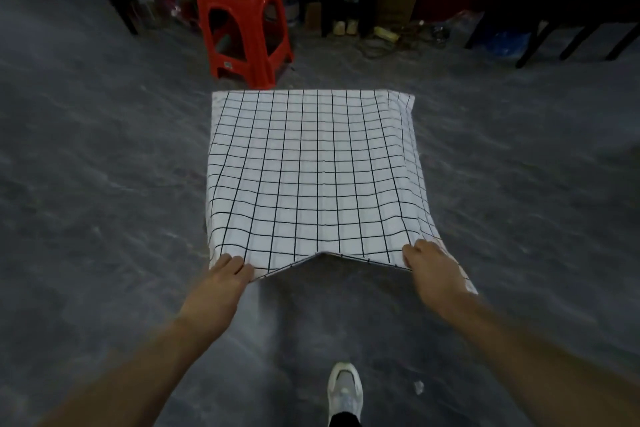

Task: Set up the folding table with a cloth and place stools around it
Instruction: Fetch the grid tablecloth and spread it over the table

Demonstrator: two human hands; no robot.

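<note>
Checked cloth (pixel 313 177) draped over table at centre, left hand (pixel 227 270) pinching near edge at 7 o'clock, right hand (pixel 431 258) gripping near corner at 5 o'clock, red stool (pixel 242 21) at 11 o'clock beyond table, grey floor (pixel 104 184)

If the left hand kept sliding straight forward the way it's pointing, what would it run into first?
The left hand already grips the near edge of the checked cloth, so it would press further into the cloth and the table beneath. Farther along, slightly left, stands the red stool, though depth is unclear.

Matt checked cloth (pixel 313 177); glossy red plastic stool (pixel 242 19).
</note>
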